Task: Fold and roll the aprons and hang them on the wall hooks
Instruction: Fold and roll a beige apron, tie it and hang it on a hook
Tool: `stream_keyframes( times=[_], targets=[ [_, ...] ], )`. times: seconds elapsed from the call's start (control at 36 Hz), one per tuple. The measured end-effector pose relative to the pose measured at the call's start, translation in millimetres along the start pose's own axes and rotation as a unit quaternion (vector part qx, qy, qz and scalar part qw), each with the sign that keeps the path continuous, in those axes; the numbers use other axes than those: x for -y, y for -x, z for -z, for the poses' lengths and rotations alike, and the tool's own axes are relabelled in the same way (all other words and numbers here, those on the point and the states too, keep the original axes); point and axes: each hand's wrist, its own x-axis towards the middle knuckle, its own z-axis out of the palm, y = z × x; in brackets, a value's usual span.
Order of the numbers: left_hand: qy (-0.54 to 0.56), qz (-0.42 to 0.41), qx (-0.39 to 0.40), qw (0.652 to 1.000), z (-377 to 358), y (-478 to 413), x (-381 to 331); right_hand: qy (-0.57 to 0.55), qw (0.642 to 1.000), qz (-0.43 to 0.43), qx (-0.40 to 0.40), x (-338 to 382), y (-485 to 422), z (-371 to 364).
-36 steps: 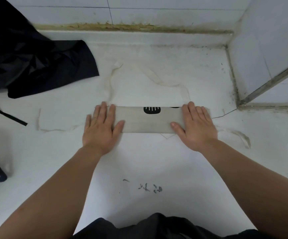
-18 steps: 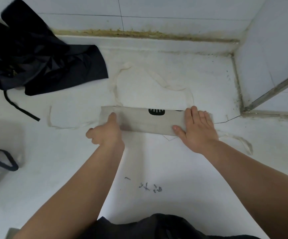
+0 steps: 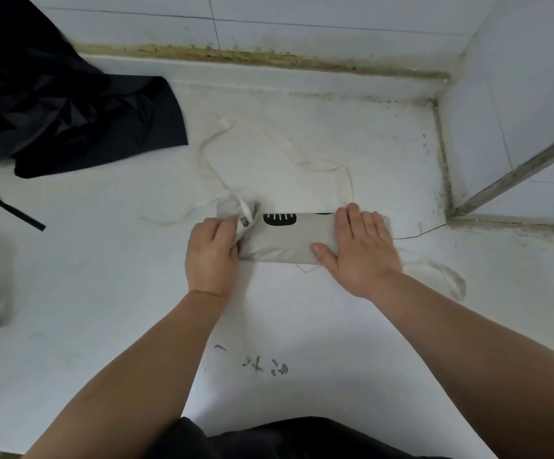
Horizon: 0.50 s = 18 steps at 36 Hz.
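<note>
Beige apron (image 3: 288,241), mid-frame, folded strip: left hand (image 3: 212,256) now curls around its rolled-up left end; right hand (image 3: 361,250), fingers flat and together, pins it. Rolling begun.

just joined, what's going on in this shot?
A person is working on a beige apron folded into a narrow strip on a white surface. The left hand grips the strip's left end, which is bunched up off the surface, likely the first turn of a roll. The right hand presses flat on the right end. The apron's straps trail loose behind. A dark apron lies heaped at far left, untouched.
</note>
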Motion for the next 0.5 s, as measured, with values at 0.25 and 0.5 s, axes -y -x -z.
stream_keyframes(
  times=[0.25, 0.5],
  targets=[
    [-0.074, -0.196, 0.136, 0.968, 5.8, -4.3, 11.7, -0.004, 1.0, -0.001, 0.013, 0.4, 0.7, 3.5],
    [-0.036, -0.079, 0.363, 0.928, 25.1, -4.2, -5.5, -0.312, 0.883, -0.321, -0.143, 26.7, 22.5, 20.4]
  ],
)
